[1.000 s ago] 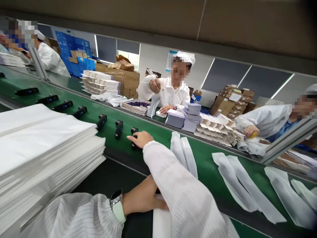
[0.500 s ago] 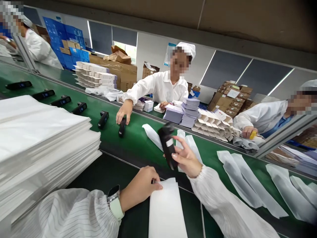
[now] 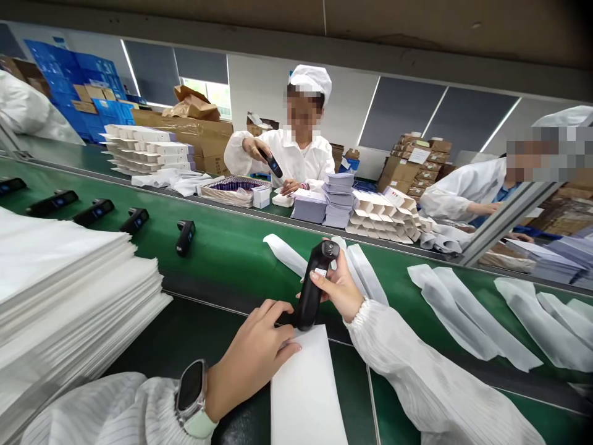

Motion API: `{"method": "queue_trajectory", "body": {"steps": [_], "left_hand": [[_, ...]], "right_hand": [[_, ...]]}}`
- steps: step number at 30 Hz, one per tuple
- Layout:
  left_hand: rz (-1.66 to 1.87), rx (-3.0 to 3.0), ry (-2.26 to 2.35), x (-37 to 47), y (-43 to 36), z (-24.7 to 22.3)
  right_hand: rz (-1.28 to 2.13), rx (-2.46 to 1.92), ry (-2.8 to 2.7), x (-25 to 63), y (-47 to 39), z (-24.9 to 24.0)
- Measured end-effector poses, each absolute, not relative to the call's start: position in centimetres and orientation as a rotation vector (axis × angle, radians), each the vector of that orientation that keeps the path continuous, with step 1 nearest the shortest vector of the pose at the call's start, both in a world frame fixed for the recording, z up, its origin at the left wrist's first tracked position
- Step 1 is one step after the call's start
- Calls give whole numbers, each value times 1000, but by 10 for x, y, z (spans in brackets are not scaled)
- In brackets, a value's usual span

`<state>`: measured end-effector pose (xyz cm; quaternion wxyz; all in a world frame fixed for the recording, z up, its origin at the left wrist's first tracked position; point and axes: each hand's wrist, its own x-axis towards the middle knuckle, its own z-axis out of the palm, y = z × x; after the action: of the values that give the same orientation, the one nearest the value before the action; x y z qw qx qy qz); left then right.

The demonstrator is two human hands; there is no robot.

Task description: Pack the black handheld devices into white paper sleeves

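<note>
My right hand grips a black handheld device with an angled head and a small white label. Its head points up, and its lower end is at the top edge of a flat white bag. Whether that end is inside the bag or only over it I cannot tell. My left hand is at the bag's upper left corner, thumb on the material and fingers curled close to the device's lower end.
A tall stack of white bags stands at left. Several similar black devices lie along the green belt. Loose white bags lie on its right part. Across it, a co-worker holds a device beside cartons.
My right hand has turned the device and lowered it to the bag's top edge. My left fingers have spread somewhat. The co-worker has lifted a device off the belt. The view has shifted right.
</note>
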<state>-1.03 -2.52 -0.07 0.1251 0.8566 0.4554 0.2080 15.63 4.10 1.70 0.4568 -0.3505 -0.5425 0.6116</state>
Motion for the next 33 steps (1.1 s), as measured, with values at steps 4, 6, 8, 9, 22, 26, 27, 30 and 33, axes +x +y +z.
{"method": "queue_trajectory", "body": {"steps": [4,6,8,9,22,26,27,30,33], "left_hand": [[685,2259,1312,-9,-22,5],[773,2094,1326,-7,-19,12],[871,1972,1337,-4,-14,20],[918,1932,1337,-3,-12,24],[407,1939,1189,-20,-6,1],[389,1953,1266,-12,-4,-15],[405,1936,1287,-10,-3,-16],[488,1848,1336,-6,-2,-17],[603,1800,1361,-5,-4,-17]], "right_hand": [[1537,-1007,-1393,155,45,8],[1550,-1044,-1452,156,45,3],[1631,-969,-1536,157,40,-1],[1707,-887,-1601,157,36,-1],[530,-1673,-1725,254,109,38],[251,-1828,-1748,252,128,31],[191,-1833,-1767,241,128,30],[90,-1740,-1891,182,125,35],[198,-1492,-2190,95,117,38]]}}
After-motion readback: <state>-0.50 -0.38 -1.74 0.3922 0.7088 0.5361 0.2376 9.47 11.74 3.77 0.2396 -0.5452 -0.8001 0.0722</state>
